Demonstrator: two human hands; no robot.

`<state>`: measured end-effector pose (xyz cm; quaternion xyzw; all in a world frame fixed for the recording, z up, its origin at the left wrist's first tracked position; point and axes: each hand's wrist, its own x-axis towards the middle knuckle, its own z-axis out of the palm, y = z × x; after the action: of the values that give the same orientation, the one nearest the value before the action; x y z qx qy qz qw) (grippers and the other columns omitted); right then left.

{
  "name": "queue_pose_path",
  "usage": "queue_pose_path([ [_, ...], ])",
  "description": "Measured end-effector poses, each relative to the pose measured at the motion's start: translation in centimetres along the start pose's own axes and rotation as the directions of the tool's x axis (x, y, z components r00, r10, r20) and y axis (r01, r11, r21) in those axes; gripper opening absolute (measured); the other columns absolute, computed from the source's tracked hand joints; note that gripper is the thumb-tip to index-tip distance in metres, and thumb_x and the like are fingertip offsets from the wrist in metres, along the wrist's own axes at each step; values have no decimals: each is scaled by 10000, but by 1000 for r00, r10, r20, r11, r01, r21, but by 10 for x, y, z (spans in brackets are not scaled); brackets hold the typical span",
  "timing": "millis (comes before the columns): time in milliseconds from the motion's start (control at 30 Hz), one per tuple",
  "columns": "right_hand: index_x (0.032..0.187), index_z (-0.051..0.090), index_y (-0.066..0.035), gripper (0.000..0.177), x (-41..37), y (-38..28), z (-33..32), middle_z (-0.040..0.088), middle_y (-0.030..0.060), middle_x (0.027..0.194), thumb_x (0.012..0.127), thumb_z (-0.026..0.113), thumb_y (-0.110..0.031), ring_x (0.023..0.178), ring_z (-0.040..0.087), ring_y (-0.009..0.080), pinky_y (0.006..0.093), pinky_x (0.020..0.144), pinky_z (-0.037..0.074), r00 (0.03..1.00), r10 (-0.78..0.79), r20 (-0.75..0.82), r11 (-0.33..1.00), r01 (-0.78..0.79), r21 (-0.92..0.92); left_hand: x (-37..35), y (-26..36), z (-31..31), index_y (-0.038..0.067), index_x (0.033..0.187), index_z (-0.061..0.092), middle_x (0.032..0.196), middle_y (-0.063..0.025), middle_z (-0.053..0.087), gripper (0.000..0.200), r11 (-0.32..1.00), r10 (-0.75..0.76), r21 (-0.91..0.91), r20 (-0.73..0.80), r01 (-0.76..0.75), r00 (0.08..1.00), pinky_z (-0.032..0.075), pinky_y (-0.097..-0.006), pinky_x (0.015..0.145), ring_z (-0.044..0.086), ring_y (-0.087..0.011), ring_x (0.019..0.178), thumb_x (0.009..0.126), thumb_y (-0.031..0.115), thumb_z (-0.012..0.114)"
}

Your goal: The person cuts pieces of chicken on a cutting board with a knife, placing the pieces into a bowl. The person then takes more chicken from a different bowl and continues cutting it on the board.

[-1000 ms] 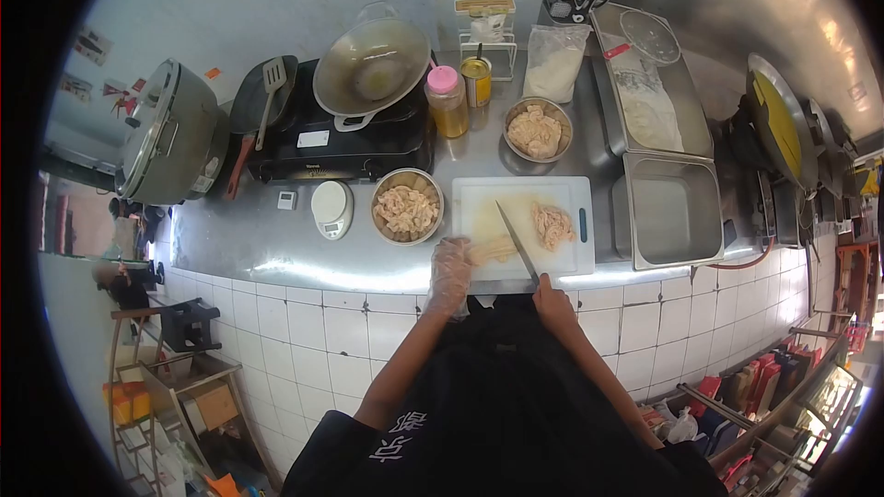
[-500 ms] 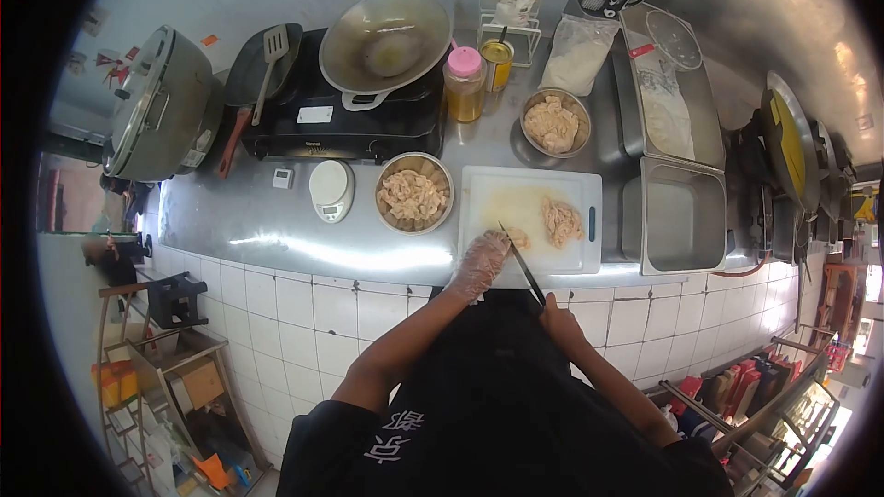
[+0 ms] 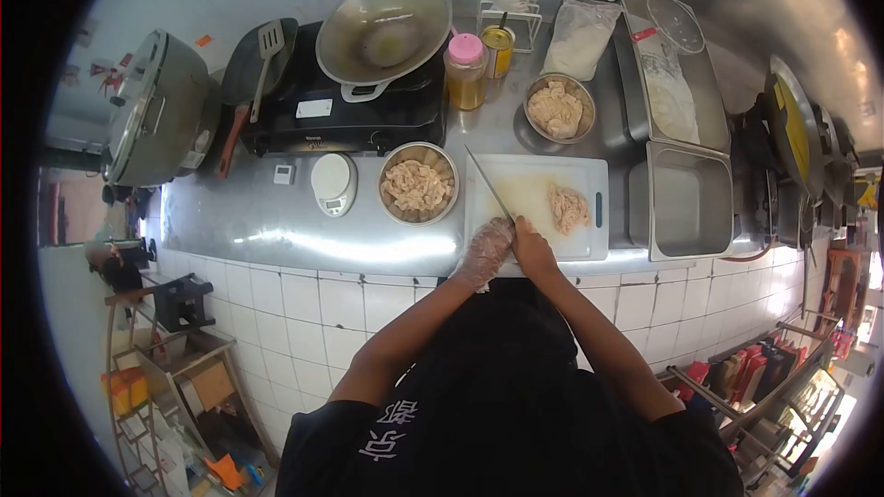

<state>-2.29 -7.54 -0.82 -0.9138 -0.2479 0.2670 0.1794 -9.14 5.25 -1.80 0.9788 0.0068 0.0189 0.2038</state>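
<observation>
My right hand (image 3: pixel 532 245) is closed round the handle of a long knife (image 3: pixel 489 182). The blade slants up and left across the white cutting board (image 3: pixel 543 170), its tip past the board's top left corner. Close beside it, my left hand (image 3: pixel 488 245) in a clear plastic glove has its fingers curled at the board's front edge. Whatever lies under those fingers is hidden. A pile of raw, pale meat pieces (image 3: pixel 569 209) rests on the board's right side. Left of the board stands a steel bowl (image 3: pixel 383 205) of cut meat.
Another bowl of meat (image 3: pixel 556 110) stands behind the board. A steel pan (image 3: pixel 683 248) is at the right, a kitchen scale (image 3: pixel 333 186) at the left. Behind are a wok (image 3: pixel 405 23) on a stove (image 3: pixel 276 136), a pink-lidded jar (image 3: pixel 467 83) and a bag of white powder (image 3: pixel 582 37).
My right hand has moved up and left, next to my left hand. The knife has swung with it, its tip now farther up and left. The small meat piece by my left hand is out of sight.
</observation>
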Motion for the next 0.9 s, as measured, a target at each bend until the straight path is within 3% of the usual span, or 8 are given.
queue_pose_path([
  [100,1304,410,-60,402,-22,11,3,665,352,828,972,538,-248,861,670,543,647,797,517,999,25,20,999,-26,31,-1,3,-25,38,1095,622,966,-144,654,216,988,132,-71,-100,-139,986,518,-421,821,641,-317,938,904,113,555],
  [200,1267,421,-56,381,-80,43,-1,668,340,811,971,531,-269,846,669,545,655,781,514,995,68,69,996,-72,57,-5,-13,9,36,1098,618,969,-157,649,214,983,185,24,-121,-184,975,511,-445,814,636,-335,928,917,140,570],
  [300,1260,431,-62,375,-122,65,-7,670,333,804,972,528,-281,825,669,546,656,766,515,977,168,132,985,-171,14,-2,-7,3,26,1007,648,930,-174,640,219,993,-27,-112,-26,24,999,500,-464,827,628,-352,919,932,227,604],
  [400,1242,435,-61,348,-126,66,-19,662,347,801,975,523,-266,812,660,557,675,738,498,972,174,157,985,-175,-7,-1,-9,-7,21,900,674,883,-191,646,332,972,-218,-111,-83,208,972,491,-478,848,626,-370,905,912,352,653],
  [500,1213,436,-61,306,-115,65,-11,660,341,793,986,510,-253,804,655,560,682,724,491,988,137,69,990,-139,37,-6,-11,0,37,890,690,873,-193,682,376,937,-318,-230,-258,262,912,508,-477,830,653,-382,907,885,413,704],
  [600,1190,433,-54,273,-96,60,-14,658,327,778,1002,494,-242,799,653,554,674,719,492,990,132,-44,990,-130,48,-3,-6,-7,19,869,700,811,-195,685,413,831,-472,-317,32,457,881,521,-482,785,667,-376,851,873,431,726],
  [800,1184,426,-48,244,-81,67,-33,651,320,761,1017,479,-218,789,647,550,657,703,493,967,205,-149,977,-193,94,8,-11,2,-3,713,644,716,-216,644,435,863,-396,-277,145,422,907,534,-483,723,649,-401,684,860,397,731],
  [900,1161,421,-61,231,-83,67,-37,663,312,784,1020,479,-235,793,656,539,649,706,506,979,176,-105,980,-164,113,10,-18,4,7,720,580,656,-156,599,404,887,-345,-309,51,344,937,530,-425,661,626,-313,601,881,346,731],
])
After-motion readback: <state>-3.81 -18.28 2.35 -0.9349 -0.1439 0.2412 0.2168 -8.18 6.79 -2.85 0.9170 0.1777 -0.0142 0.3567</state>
